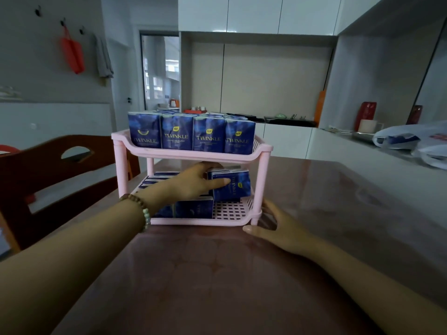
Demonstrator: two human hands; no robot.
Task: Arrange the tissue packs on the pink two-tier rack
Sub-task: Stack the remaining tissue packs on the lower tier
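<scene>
At the far left a wooden chair [60, 170] is standing against the counter [217, 274], clear of the work. Moving right, the left hand [193, 181] is reaching under the upper tier of the pink two-tier rack [191, 154], its fingers [221, 182] wrapping around one blue tissue pack [232, 184], with the thumb over the top edge. That pack is sitting tilted on the lower tier, towards the right side, not yet squared up. Behind the forearm, more packs [159, 180] are lying along the back left of the lower tier, and another lower pack [193, 209] is standing at the front, partly hidden by the wrist. Above, the upper tier is looking full, with a front row of packs [191, 135] standing upright side by side.

Further right, the right hand [278, 226] is resting on the counter at the rack's front right leg; its fingers [268, 206] are spreading wide around the post, holding nothing, apparently steadying the frame.

The grid floor at the front right of the lower tier is bare, so the task seems to be nearing its end. The risks are slight but real: the clearance under the upper tier is tight, so lifting the tilted pack could be catching it on the shelf above, and pushing it sideways may be toppling the neighbouring packs. If the right hand is releasing too early, the light rack could be sliding on the glossy counter.
</scene>
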